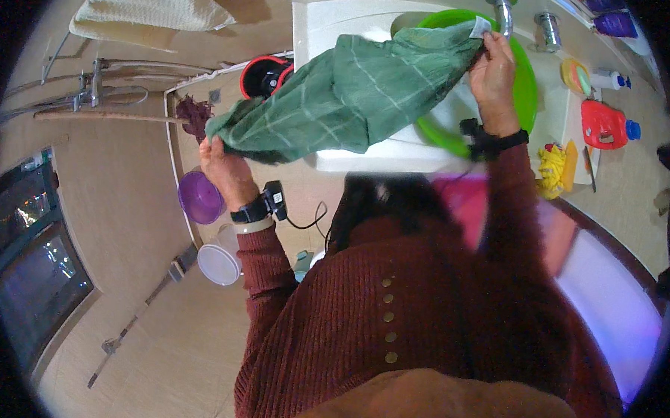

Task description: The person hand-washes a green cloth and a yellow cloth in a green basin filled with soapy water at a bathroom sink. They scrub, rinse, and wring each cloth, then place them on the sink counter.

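A green checked cloth (355, 90) with pale lines is stretched between my hands, sagging in loose folds over the white sink (337, 161). My left hand (228, 176) is closed on its lower left end. At the upper right, my right hand (494, 78) pinches the other end beside a small white label (480, 27). Partly behind the cloth, a bright green basin (525, 90) sits in the sink under the metal tap (502, 13). The cloth hides part of the basin.
A red bottle (602, 125) with a blue cap and a yellow bundle (551, 170) lie on the right ledge. Left of the sink are a red-rimmed black bucket (263, 76), a purple basin (201, 198), a white-lidded bucket (219, 265) and a mop (195, 115).
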The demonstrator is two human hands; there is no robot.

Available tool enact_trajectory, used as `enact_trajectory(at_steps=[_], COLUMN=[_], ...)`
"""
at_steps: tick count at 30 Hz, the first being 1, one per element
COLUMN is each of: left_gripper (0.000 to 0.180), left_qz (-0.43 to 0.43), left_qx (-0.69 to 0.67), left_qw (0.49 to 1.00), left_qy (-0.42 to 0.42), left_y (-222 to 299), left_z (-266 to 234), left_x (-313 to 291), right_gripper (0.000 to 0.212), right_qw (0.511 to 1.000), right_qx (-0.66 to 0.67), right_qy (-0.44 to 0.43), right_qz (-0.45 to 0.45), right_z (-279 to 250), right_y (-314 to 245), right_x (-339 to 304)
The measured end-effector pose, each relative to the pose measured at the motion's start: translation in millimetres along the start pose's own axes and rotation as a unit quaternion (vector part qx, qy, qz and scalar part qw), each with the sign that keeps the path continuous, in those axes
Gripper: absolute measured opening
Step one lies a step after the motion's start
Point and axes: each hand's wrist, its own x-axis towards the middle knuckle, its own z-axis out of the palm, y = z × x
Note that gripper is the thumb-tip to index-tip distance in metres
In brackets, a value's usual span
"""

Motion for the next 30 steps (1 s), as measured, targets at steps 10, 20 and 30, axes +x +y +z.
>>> enact_trajectory(at_steps=[10,20,30], left_gripper=[0.020,0.048,0.093], left_qz=[0.031,0.022,0.095], left_qx=[-0.049,0.052,0.296], left_qw=[0.998,0.998,0.938], left_qy=[0.028,-0.033,-0.155], left_y=[54.4,76.2,-10.2], left_z=[-9.2,24.5,85.0], left_x=[-44.3,-79.7,-76.9], right_gripper=[0.045,0.030,0.023], right_qw=[0.613,0.766,0.901], right_qx=[-0.666,-0.487,-0.154], right_qy=[-0.274,-0.357,-0.404], right_qz=[-0.326,-0.219,-0.042], right_z=[73.3,126.4,180.7], right_y=[88.5,86.0,-62.9], right_x=[-108.0,-94.0,-100.2])
